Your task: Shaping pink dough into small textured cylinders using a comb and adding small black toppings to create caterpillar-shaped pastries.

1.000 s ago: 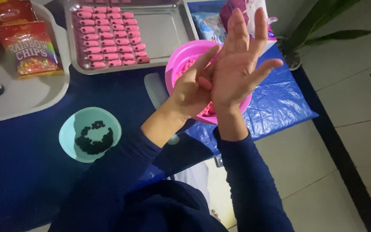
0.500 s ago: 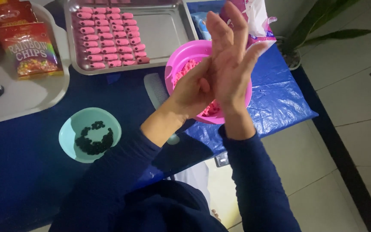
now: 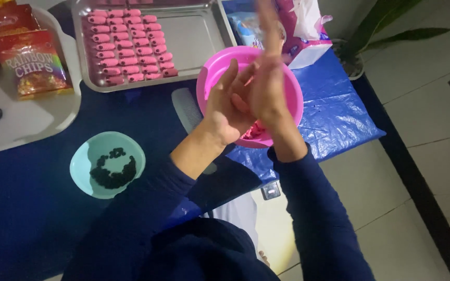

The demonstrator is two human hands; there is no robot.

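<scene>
Dough of a pink colour (image 3: 256,130) is lying in the bottom of a round pink plastic bowl (image 3: 292,99), only a small patch of it showing below the wrists; whether a piece is also sitting between the palms cannot be told. The left hand (image 3: 227,106) and the right hand (image 3: 266,88) are pressing together palm to palm directly above the bowl, fingers pointing away from the body, the right fingertips blurring. The bowl is sitting on a crinkled blue plastic sheet (image 3: 339,114) at the table's edge. Beyond the hands, a shallow steel baking tray (image 3: 194,36) is holding rows of small pink finger-shaped pieces (image 3: 131,44). Near the left forearm, a pale teal bowl (image 3: 82,161) is holding dark chips (image 3: 113,171). A red snack packet (image 3: 29,65) is resting on a white tray (image 3: 27,122) at the far left.
</scene>
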